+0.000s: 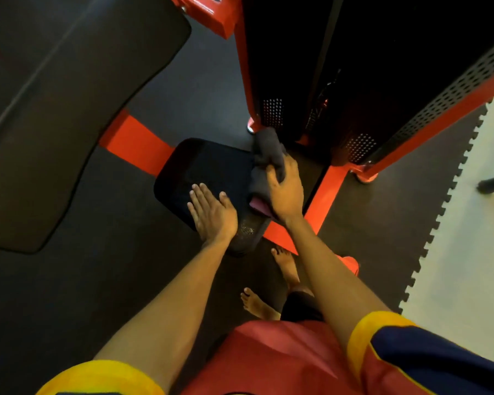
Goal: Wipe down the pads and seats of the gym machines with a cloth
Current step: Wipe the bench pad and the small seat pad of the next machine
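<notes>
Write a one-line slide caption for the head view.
The left hand rests flat on the black seat pad while the right hand grips a dark cloth at its edge.

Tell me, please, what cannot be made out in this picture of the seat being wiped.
Head view:
- seat: right edge hidden under the cloth and the right hand; near edge under the flat left hand.
- big black pad: cut off by the left edge.
- machine tower: inside too dark to read.
- dirt or damp on the seat: too dark and blurred to tell.
</notes>
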